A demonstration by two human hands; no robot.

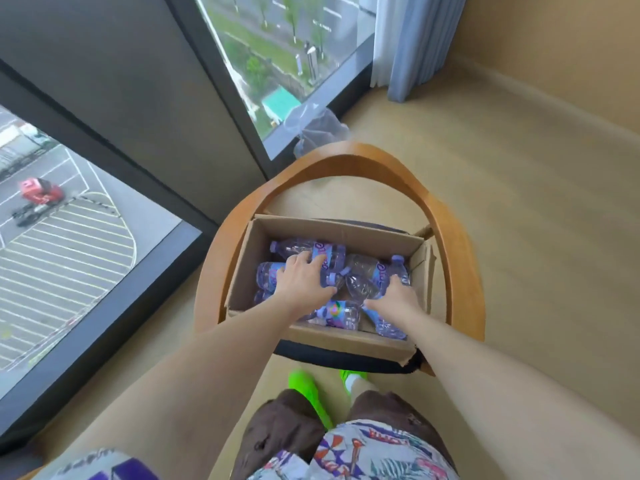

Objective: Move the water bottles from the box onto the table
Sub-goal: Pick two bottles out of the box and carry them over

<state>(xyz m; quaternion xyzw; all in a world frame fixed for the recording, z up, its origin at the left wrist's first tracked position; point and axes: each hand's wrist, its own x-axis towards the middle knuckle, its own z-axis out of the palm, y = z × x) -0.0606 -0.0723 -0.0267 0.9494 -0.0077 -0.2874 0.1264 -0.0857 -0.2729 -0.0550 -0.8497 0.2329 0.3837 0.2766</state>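
An open cardboard box (332,233) stands on the dark seat of a wooden chair (349,157) with a curved armrest, near a big window (65,202). Inside the box several water bottles (346,311) lie on their sides, each with a purple cap and a purple label. The person reaches into the box with both bare arms. The left hand (304,277) is at the left side of the box, with its fingers curled over one bottle (322,252) near the far wall; it looks like it grips this bottle, but the fingertips are partly hidden. The right hand (394,297) is at the right side, fingers and thumb curled around a clear bottle (363,284) that lies in the middle right of the box. Other bottles lie below and beside both hands, touching one another. On the floor (519,202) past the chair, next to the window, sits a crumpled clear plastic bag (318,129). A blue-grey curtain (415,39) hangs at the far right. In the near part of the view the person's bright green shoes (308,393) show under the chair edge
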